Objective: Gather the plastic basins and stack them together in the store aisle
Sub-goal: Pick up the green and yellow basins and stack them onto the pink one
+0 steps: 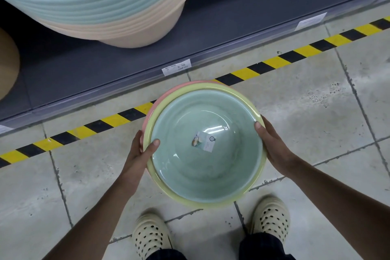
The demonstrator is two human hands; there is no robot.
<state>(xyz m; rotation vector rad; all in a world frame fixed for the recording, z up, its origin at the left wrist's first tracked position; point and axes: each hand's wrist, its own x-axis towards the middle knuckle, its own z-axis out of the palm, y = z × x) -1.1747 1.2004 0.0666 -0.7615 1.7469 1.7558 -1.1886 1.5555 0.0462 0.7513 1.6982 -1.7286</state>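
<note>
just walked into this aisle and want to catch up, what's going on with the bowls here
A person stands in a store aisle holding a nested stack of three plastic basins off the floor. The left hand and right hand grip opposite rims, thumbs hooked over the top. The green basin sits innermost, inside the yellow basin, with the pink basin underneath. A taller stack of larger basins sits on the shelf ahead.
</note>
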